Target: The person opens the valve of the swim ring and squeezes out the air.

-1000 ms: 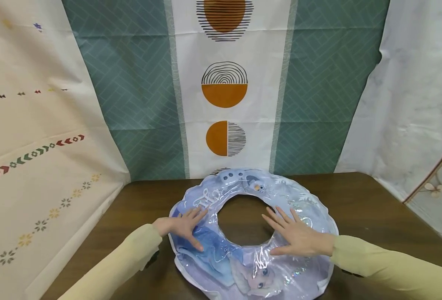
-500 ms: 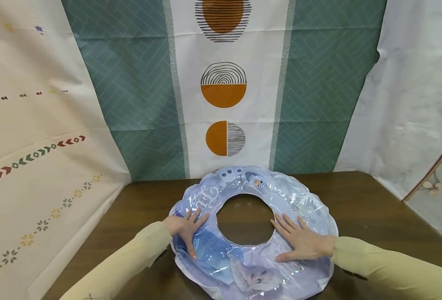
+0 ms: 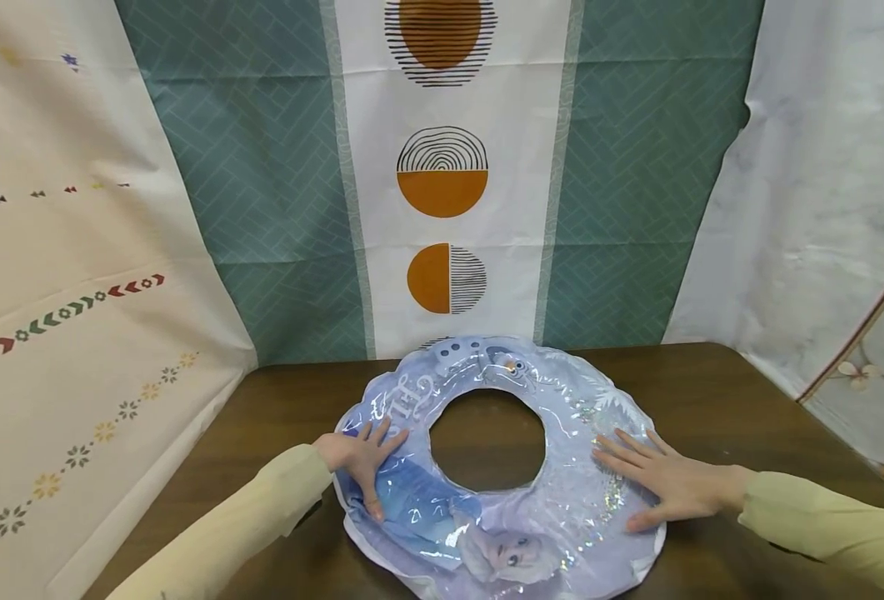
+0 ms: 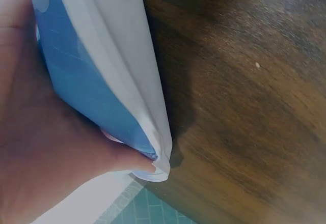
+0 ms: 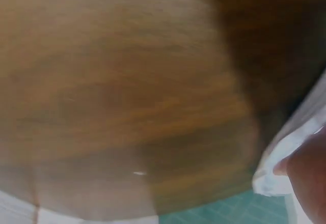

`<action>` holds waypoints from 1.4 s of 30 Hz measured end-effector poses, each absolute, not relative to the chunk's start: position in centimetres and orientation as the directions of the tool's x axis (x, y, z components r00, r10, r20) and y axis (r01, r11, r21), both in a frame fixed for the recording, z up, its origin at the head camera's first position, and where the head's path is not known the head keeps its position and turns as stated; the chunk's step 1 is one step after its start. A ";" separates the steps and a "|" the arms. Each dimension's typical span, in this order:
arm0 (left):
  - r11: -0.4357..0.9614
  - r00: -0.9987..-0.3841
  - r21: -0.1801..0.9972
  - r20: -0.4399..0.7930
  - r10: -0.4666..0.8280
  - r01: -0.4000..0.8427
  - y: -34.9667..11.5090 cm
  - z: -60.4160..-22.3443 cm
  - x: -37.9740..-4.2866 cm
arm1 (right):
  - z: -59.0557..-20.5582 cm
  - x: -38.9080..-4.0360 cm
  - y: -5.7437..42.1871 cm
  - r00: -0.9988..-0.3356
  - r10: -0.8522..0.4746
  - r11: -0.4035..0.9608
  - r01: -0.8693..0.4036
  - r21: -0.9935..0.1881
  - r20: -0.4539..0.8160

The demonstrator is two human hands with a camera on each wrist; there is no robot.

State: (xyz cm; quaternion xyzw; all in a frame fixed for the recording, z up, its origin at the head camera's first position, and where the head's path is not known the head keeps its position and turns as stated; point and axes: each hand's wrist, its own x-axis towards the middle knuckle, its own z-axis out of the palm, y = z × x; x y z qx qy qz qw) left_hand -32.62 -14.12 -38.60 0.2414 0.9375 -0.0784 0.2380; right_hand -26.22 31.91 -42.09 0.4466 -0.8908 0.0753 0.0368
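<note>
An inflated swim ring [image 3: 486,517] lies on a dark wooden table, blue and lilac with printed cartoon figures and glossy clear plastic. My left hand [image 3: 362,458] rests spread on the ring's left side, fingers straight. In the left wrist view the left hand [image 4: 56,147] lies along the ring's blue side, above its white underside [image 4: 122,46]. My right hand [image 3: 674,479] has its fingers spread over the ring's right outer edge. The right wrist view is blurred and shows only part of the right hand [image 5: 308,173] beside the ring's white edge [image 5: 272,178].
The brown wooden table [image 3: 284,417] extends on both sides of the ring. Behind it hangs a green and white cloth [image 3: 277,208] with orange circles. A cream patterned cloth [image 3: 97,250] stands at the left, a white marbled one [image 3: 809,208] at the right.
My right hand has slid rightward from beside the ring's hole to its outer edge. The left hand has shifted slightly outward on the left side. The ring has stayed nearly in place.
</note>
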 end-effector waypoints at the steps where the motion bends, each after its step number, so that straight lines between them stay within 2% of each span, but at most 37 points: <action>1: 0.870 -0.770 -0.033 -0.483 0.417 0.492 -14.1 -38.6 -32.7 | -42.2 -26.3 32.2 -0.599 -0.790 0.589 -0.800 -0.113 0.132; 8: 0.869 -0.772 -0.011 -0.465 0.433 0.495 -13.9 -38.4 -32.5 | -42.0 -26.1 32.0 -0.593 -0.795 0.581 -0.805 -0.125 0.127; 11: 0.871 -0.775 0.052 -0.433 0.460 0.488 -13.7 -38.2 -32.4 | -41.4 -25.6 30.4 -0.591 -0.798 0.574 -0.805 -0.147 0.118; 17: 0.819 -0.750 0.219 -0.330 0.574 0.531 -12.0 -38.3 -31.1 | -41.1 -24.6 27.2 -0.641 -0.767 0.599 -0.736 -0.316 0.040; 21: 0.791 -0.715 0.159 -0.352 0.604 0.590 -10.8 -38.7 -29.6 | -41.5 -24.3 26.6 -0.648 -0.762 0.620 -0.715 -0.323 -0.028; 26: 0.780 -0.712 0.026 -0.393 0.582 0.625 -10.2 -39.1 -29.0 | -42.0 -24.6 26.6 -0.612 -0.789 0.602 -0.749 -0.277 -0.056; 30: 0.764 -0.709 -0.017 -0.386 0.590 0.645 -10.1 -39.3 -29.1 | -41.6 -24.7 26.7 -0.593 -0.801 0.590 -0.760 -0.273 -0.083; 32: 0.755 -0.700 -0.003 -0.377 0.607 0.656 -10.1 -39.2 -29.3 | -41.0 -24.9 26.5 -0.595 -0.800 0.592 -0.765 -0.255 -0.073; 35: 0.746 -0.682 0.087 -0.348 0.644 0.660 -10.1 -38.9 -29.5 | -39.7 -26.0 25.9 -0.639 -0.769 0.624 -0.750 -0.220 -0.005; 39: 0.688 -0.627 0.196 -0.297 0.720 0.698 -9.6 -38.3 -29.1 | -38.4 -28.6 24.7 -0.729 -0.679 0.705 -0.681 -0.201 0.088; 42: 0.562 -0.510 0.198 -0.260 0.820 0.803 -8.7 -38.3 -28.1 | -38.3 -30.5 23.8 -0.775 -0.623 0.750 -0.631 -0.198 0.106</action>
